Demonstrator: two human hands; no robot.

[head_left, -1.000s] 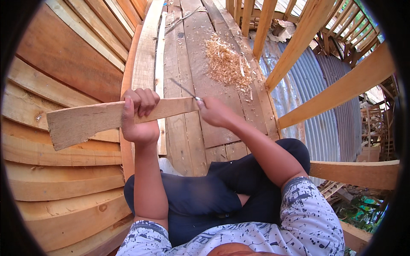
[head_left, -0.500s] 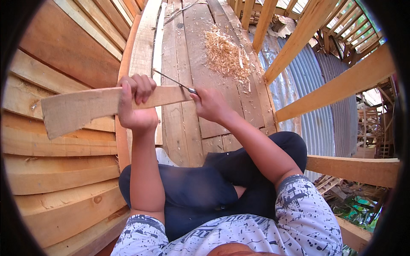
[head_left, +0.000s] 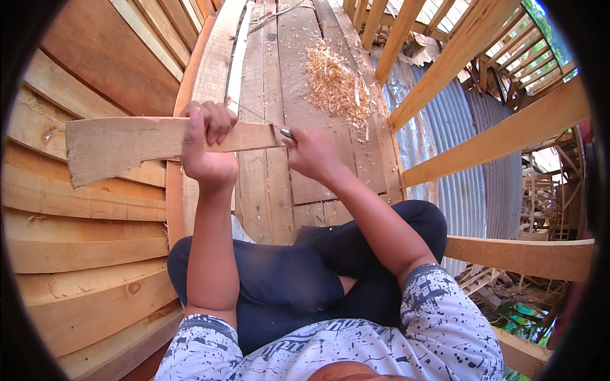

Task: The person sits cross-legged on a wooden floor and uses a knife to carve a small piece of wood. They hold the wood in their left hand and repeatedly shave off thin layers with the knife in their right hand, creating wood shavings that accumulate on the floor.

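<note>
A flat, shaped piece of pale wood [head_left: 121, 143] lies crosswise in front of me, broad and curved at its left end and narrower at the right. My left hand [head_left: 211, 136] is wrapped round its middle. At the narrow end, my right hand [head_left: 314, 151] is closed on a slim metal tool [head_left: 287, 133]. A shiny collar shows at its fist, and a thin, blurred shaft points away to the upper left across the wood's far edge. The handle is hidden in my fingers, and whether the tool is a knife or a file I cannot tell.
Curly wood shavings [head_left: 337, 82] are heaped on the plank floor [head_left: 254, 190]. Long pale boards [head_left: 216, 57] run beside the plank wall [head_left: 82, 209] on my left. Wooden railing posts [head_left: 457, 63] stand on the right, with corrugated metal sheets [head_left: 438, 127] beyond them.
The wood's broad left end has risen a little, so the piece lies more level. The tool's shaft now looks fainter and lower against the wood. Both hands keep their grip.
</note>
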